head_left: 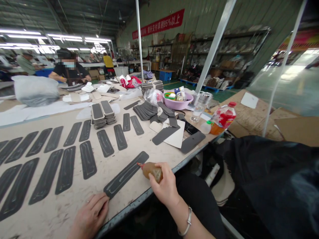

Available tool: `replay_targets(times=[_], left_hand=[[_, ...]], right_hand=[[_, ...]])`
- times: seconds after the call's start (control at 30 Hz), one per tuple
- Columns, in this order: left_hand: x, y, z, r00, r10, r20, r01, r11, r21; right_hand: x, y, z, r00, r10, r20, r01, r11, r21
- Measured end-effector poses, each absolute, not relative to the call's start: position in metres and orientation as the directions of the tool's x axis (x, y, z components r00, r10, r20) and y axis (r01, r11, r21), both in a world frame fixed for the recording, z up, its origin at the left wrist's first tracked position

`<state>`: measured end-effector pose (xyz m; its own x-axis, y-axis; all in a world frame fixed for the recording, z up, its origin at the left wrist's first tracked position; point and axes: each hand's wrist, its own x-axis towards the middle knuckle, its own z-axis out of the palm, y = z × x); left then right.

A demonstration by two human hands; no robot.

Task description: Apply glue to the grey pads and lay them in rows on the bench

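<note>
My right hand (163,182) is wrapped round a brown, soft-looking glue bottle (149,170). Its red nozzle points left and touches or hovers just over a dark grey strip (126,174) with rounded ends; which one I cannot tell. Shiny wet lines run along this strip. At the strip's near end, my left hand (91,212) presses its fingertips on the edge, fingers bent and close together. Left of it, several similar grey strips (65,169) lie in rows, many with the same glossy streaks.
Two stacks of pale-edged pieces (98,114) stand beyond the rows. Fanned grey strips (145,111), a purple basin (178,104), a phone (190,127) and a red-capped jug (223,119) are farther right. A masked co-worker (68,71) sits across the table. The table edge (184,161) runs diagonally before me.
</note>
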<state>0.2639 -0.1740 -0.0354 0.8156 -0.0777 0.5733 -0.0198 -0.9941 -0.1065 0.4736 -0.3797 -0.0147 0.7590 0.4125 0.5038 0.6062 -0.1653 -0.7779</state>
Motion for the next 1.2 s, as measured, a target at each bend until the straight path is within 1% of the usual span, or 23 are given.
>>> replay_targets(times=[0.13, 0.27, 0.33, 0.4, 0.5, 0.57, 0.63, 0.7, 0.77, 0.83, 0.93, 1.0, 1.1, 1.2], left_hand=[[0.260, -0.169, -0.044, 0.820, -0.105, 0.563, -0.036, -0.990, -0.133], [0.263, -0.169, -0.035, 0.816, -0.156, 0.556, -0.071, -0.983, -0.171], [0.266, -0.170, -0.029, 0.812, -0.172, 0.558, -0.068, -0.977, -0.202], [0.267, -0.170, -0.027, 0.811, -0.186, 0.554, -0.069, -0.972, -0.225], [0.265, -0.169, -0.031, 0.815, -0.201, 0.544, -0.092, -0.971, -0.222], [0.264, -0.168, -0.036, 0.811, -0.186, 0.554, -0.086, -0.976, -0.201], [0.263, -0.168, -0.038, 0.813, -0.157, 0.561, -0.066, -0.982, -0.179], [0.262, -0.167, -0.038, 0.823, -0.136, 0.552, -0.052, -0.985, -0.165], [0.262, -0.167, -0.038, 0.830, -0.125, 0.544, -0.044, -0.986, -0.159], [0.262, -0.168, -0.040, 0.824, -0.095, 0.559, -0.020, -0.990, -0.140], [0.262, -0.170, -0.045, 0.815, -0.028, 0.579, 0.024, -0.996, -0.081], [0.263, -0.172, -0.046, 0.815, -0.004, 0.580, 0.029, -0.998, -0.047], [0.263, -0.175, -0.042, 0.809, 0.040, 0.586, 0.054, -0.999, -0.006], [0.264, -0.180, -0.037, 0.802, 0.079, 0.592, 0.078, -0.997, 0.027]], right_hand=[[0.492, -0.383, -0.018, 0.820, 0.276, 0.502, 0.560, -0.201, -0.804], [0.501, -0.380, -0.020, 0.843, 0.224, 0.490, 0.534, -0.235, -0.812], [0.501, -0.378, -0.020, 0.851, 0.229, 0.472, 0.520, -0.246, -0.818], [0.498, -0.378, -0.020, 0.853, 0.270, 0.446, 0.508, -0.238, -0.828], [0.493, -0.378, -0.019, 0.843, 0.328, 0.426, 0.501, -0.192, -0.844], [0.493, -0.379, -0.019, 0.848, 0.299, 0.439, 0.502, -0.186, -0.845], [0.497, -0.379, -0.021, 0.857, 0.237, 0.458, 0.506, -0.215, -0.835], [0.502, -0.380, -0.023, 0.854, 0.209, 0.476, 0.517, -0.251, -0.818], [0.504, -0.382, -0.025, 0.844, 0.221, 0.489, 0.535, -0.275, -0.799], [0.501, -0.384, -0.025, 0.828, 0.260, 0.496, 0.557, -0.278, -0.783], [0.492, -0.389, -0.022, 0.815, 0.325, 0.480, 0.561, -0.235, -0.794], [0.486, -0.391, -0.020, 0.823, 0.339, 0.456, 0.536, -0.195, -0.822], [0.486, -0.392, -0.019, 0.843, 0.323, 0.430, 0.496, -0.158, -0.853], [0.492, -0.390, -0.022, 0.881, 0.251, 0.402, 0.446, -0.158, -0.881]])
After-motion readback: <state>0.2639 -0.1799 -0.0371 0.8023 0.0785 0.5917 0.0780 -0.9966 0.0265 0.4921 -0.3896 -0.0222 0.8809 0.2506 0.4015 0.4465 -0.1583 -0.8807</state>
